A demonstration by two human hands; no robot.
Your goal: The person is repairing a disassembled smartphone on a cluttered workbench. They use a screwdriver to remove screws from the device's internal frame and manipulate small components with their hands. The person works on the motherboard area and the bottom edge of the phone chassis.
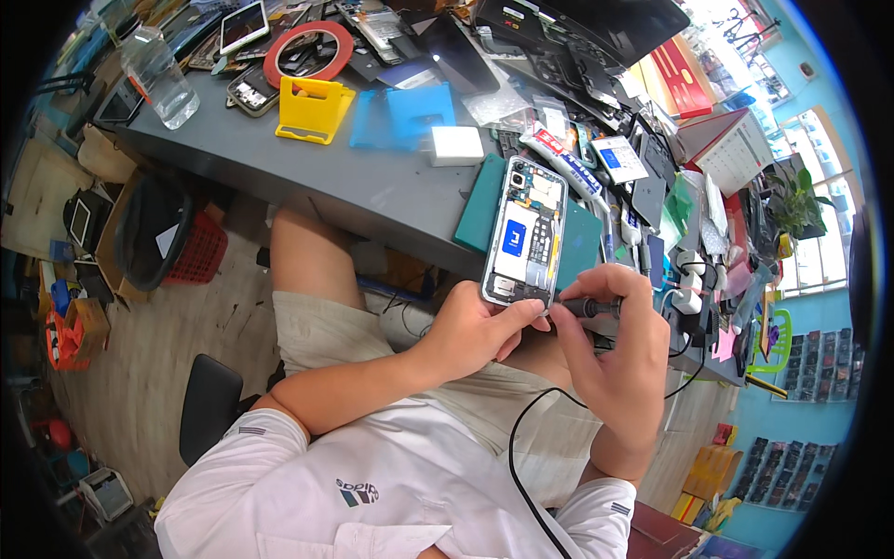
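Observation:
A smartphone (527,216) with its back off lies tilted at the table's front edge, its circuit board and battery showing. My left hand (473,326) grips its lower end, with the thumb on the bottom edge. In my right hand (622,349), thumb and fingers close around a black-handled tool (593,307); its exact kind is unclear. The tool's front end points at the phone's lower right corner, where my fingers hide the tip. Beneath the phone a green mat (583,238) shows on both sides.
Left of the phone are a white box (456,146), blue plates (416,110), a yellow phone stand (312,109), a red tape roll (308,54) and a water bottle (160,79). A glue tube (562,158) lies close right. A black cable (511,452) crosses my lap.

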